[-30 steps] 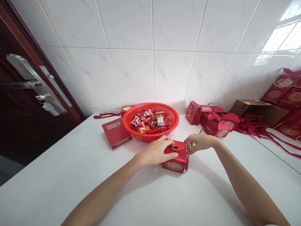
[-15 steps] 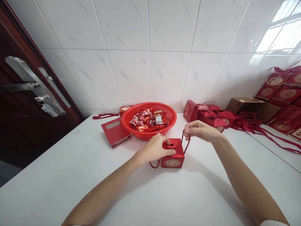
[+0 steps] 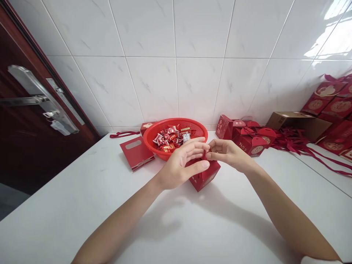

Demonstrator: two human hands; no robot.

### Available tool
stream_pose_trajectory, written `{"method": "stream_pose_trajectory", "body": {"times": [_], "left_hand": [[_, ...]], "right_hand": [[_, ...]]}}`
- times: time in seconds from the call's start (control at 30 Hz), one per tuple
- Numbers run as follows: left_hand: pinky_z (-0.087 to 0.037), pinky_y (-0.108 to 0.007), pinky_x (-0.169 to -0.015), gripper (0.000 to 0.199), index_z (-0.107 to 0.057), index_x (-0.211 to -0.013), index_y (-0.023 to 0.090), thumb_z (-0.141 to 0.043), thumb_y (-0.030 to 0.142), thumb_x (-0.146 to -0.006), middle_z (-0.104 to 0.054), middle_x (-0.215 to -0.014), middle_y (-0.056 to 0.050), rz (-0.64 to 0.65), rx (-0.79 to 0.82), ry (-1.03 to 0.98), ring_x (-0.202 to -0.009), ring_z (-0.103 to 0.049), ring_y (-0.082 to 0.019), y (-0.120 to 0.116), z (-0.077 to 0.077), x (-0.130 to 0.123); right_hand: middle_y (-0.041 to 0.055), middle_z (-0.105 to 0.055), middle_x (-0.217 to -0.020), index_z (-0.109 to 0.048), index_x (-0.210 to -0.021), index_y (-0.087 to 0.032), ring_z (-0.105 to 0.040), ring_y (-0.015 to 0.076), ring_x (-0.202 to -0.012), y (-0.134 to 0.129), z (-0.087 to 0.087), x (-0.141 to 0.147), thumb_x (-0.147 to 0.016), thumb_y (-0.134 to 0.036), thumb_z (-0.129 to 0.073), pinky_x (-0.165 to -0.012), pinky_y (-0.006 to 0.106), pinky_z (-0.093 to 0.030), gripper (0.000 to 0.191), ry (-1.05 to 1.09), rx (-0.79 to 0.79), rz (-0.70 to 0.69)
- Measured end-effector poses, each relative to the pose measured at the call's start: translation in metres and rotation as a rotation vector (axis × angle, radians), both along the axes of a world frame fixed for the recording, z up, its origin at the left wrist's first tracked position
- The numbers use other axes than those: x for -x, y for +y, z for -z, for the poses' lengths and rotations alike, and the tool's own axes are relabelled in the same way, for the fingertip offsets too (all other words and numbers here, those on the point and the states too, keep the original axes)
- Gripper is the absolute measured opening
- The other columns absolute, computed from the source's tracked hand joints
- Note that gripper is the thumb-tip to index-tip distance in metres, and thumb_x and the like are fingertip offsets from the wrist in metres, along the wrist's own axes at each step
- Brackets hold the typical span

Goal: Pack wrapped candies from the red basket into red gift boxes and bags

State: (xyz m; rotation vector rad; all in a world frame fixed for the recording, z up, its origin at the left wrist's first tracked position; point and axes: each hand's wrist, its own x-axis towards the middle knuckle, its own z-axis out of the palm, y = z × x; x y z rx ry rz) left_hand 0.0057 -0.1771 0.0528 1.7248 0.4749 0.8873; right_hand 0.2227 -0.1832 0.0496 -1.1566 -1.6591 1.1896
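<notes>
A small red gift box (image 3: pixel 204 178) sits turned corner-forward on the white table, partly covered by my hands. Over its top left side is my left hand (image 3: pixel 183 165), with thumb and fingers apart and nothing visible between them. My right hand (image 3: pixel 227 154) pinches the dark red cord at the top of the box, its fingertips close to those of my left hand. Most of the cord is hidden behind the fingers. Just behind the box stands a red basket (image 3: pixel 156 148) of wrapped candies (image 3: pixel 167 139).
A flat red box (image 3: pixel 136 152) lies left of the basket. Folded red boxes (image 3: pixel 250 141), a cardboard box (image 3: pixel 294 119) with red ribbons (image 3: pixel 291 141), and stacked gift boxes (image 3: pixel 332 106) line the right side. A tiled wall (image 3: pixel 198 84) is behind.
The box has rotated so that a corner faces me. My left hand has come off its top and opened; my right hand has moved left over the box with the cord.
</notes>
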Motion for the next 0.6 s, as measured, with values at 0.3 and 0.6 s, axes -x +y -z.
{"method": "stream_pose_trajectory", "body": {"times": [0.3,0.6], "left_hand": [[-0.045,-0.044,-0.115,0.038,-0.063,-0.125,0.027,-0.07,0.037,-0.09,-0.036,-0.16,-0.006,0.095,-0.048,-0.011,-0.139,-0.048,-0.031,0.0,0.007,-0.002],[-0.044,-0.043,-0.115,0.031,-0.068,-0.121,0.025,-0.066,0.035,-0.091,-0.05,-0.15,-0.008,-0.144,-0.385,0.125,-0.142,-0.044,-0.03,0.01,-0.001,0.012]], "right_hand": [[0.001,-0.067,-0.082,-0.062,-0.086,-0.019,-0.063,0.0167,-0.074,-0.013,0.006,0.027,-0.081,-0.027,-0.067,-0.07,0.03,-0.051,0.011,-0.083,-0.233,0.099],[0.0029,-0.068,-0.065,-0.07,-0.079,-0.018,-0.059,0.0155,-0.054,-0.026,-0.031,-0.024,-0.067,-0.037,-0.079,-0.054,0.031,-0.05,0.024,0.013,-0.337,0.525]]}}
